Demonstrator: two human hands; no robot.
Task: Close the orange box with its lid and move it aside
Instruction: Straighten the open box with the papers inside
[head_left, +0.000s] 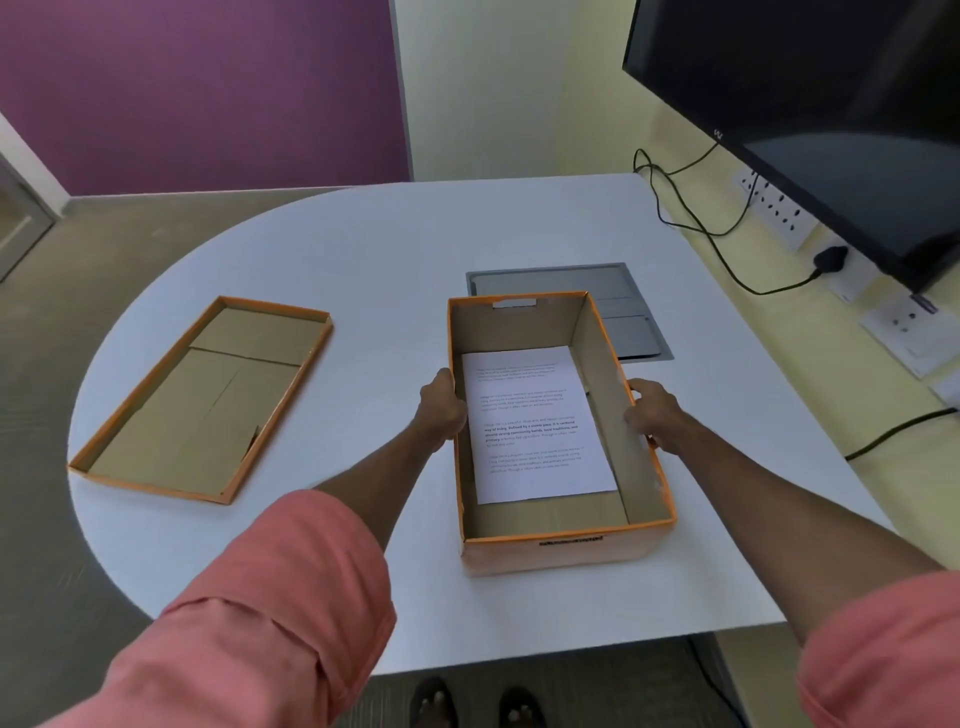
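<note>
Both hands, left hand (441, 410) and right hand (655, 415), gripping orange box (561, 556) walls; lid (202, 395) far left of fingers, risking box skewing or printed sheet (535, 426) shifting if released unevenly.

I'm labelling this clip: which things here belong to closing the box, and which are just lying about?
Part of the job:
orange box, held by the left hand and right hand
lid, upside down to the left
printed sheet inside the box

Lying about:
monitor
cables
grey floor-box hatch
</note>
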